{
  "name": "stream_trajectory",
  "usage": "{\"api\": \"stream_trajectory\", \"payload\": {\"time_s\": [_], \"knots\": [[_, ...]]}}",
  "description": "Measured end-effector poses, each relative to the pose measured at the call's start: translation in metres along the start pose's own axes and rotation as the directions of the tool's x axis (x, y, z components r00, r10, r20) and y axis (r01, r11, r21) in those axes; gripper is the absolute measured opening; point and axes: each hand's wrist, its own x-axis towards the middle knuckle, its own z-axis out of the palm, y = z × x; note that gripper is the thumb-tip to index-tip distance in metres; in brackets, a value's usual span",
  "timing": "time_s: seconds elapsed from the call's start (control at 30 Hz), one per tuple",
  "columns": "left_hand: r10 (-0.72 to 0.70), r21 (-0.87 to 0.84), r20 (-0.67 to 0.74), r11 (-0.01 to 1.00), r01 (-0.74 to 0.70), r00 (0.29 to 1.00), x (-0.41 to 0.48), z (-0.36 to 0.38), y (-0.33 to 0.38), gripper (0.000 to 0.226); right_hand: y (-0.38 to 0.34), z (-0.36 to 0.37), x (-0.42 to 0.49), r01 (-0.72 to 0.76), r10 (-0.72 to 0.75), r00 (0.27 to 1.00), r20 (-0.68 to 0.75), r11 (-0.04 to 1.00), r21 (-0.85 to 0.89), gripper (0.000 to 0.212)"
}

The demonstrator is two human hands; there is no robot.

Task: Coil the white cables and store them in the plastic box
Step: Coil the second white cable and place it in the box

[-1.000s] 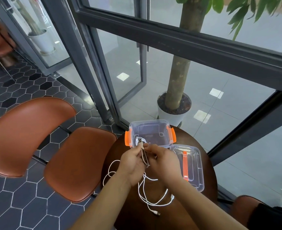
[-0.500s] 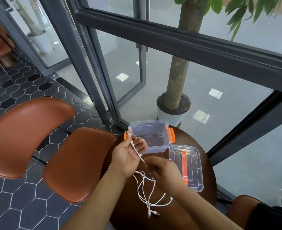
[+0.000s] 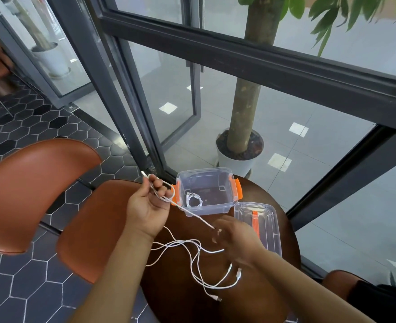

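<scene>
Left of centre, fingers of the left hand [image 3: 149, 206] curl round a thin white cable [image 3: 192, 214], taut to the right hand [image 3: 234, 238], which pinches it. Loose white cables [image 3: 199, 264] sprawl on the round dark wooden bench [image 3: 180, 299]; the clear orange-clasped plastic box [image 3: 206, 209] holds a coiled white cable [image 3: 193, 200].

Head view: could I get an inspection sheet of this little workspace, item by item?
Surface: round dark table, with the box and lid on it.
Job's things: clear box is open with one coiled cable inside; the lid lies flat to its right.
Clutter: nothing seen.
Hands: left hand grips the taut cable near its plug, left of the box; right hand, blurred, pinches the same cable lower down.
Cables: taut cable runs between the hands; loose cables sprawl uncoiled on the table.
Surroundings: brown chair at left, potted tree behind glass, hexagon floor tiles.
</scene>
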Motion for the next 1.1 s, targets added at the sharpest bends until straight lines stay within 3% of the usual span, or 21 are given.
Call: {"api": "stream_trajectory", "payload": {"time_s": [0.13,0.27,0.33,0.4,0.43,0.5,0.63,0.7,0.83,1.0,1.1], "knots": [[0.108,-0.058,0.006,0.993,-0.107,0.994,0.009,-0.003,0.023,0.012,0.016,0.001,0.005,-0.144,0.164,0.984,-0.066,0.962,0.232,0.029],[0.121,-0.056,0.019,0.991,-0.12,0.992,0.016,-0.012,0.037,0.013,0.031,0.0,0.009,-0.171,0.228,0.962,-0.153,0.933,0.317,0.046],[0.116,-0.072,-0.001,0.991,-0.116,0.993,0.02,-0.019,0.039,0.021,0.035,-0.001,0.006,-0.129,0.162,0.971,-0.175,0.974,0.184,0.055],[0.113,-0.106,-0.022,0.988,-0.115,0.993,0.024,-0.025,0.04,0.03,0.04,-0.001,0.002,-0.005,-0.007,0.98,-0.198,0.998,-0.056,0.059],[0.114,-0.121,-0.03,0.986,-0.117,0.993,0.025,-0.027,0.04,0.033,0.044,0.002,-0.001,0.042,-0.06,0.98,-0.19,0.995,-0.093,0.06],[0.114,-0.134,-0.051,0.984,-0.12,0.992,0.028,-0.029,0.043,0.035,0.047,0.004,-0.005,0.009,-0.007,0.988,-0.151,1.0,0.014,0.054],[0.108,-0.14,-0.108,0.982,-0.123,0.988,0.033,-0.032,0.047,0.035,0.033,-0.001,0.003,-0.12,0.177,0.962,-0.209,0.958,0.262,0.011],[0.096,-0.126,-0.097,0.986,-0.108,0.991,0.034,-0.031,0.043,0.032,0.029,-0.004,0.007,-0.148,0.2,0.953,-0.229,0.963,0.225,0.017],[0.116,-0.142,-0.102,0.981,-0.13,0.988,0.035,-0.029,0.047,0.032,0.036,-0.007,0.004,-0.031,0.042,0.975,-0.219,0.998,0.05,0.051],[0.169,-0.167,-0.157,0.966,-0.195,0.973,0.042,-0.037,0.077,0.04,0.044,-0.025,-0.01,0.141,-0.14,0.918,-0.371,0.99,-0.026,0.043],[0.181,-0.171,-0.183,0.962,-0.213,0.966,0.045,-0.043,0.089,0.038,0.045,-0.045,-0.014,0.148,-0.06,0.859,-0.509,0.98,0.134,0.031]]}}
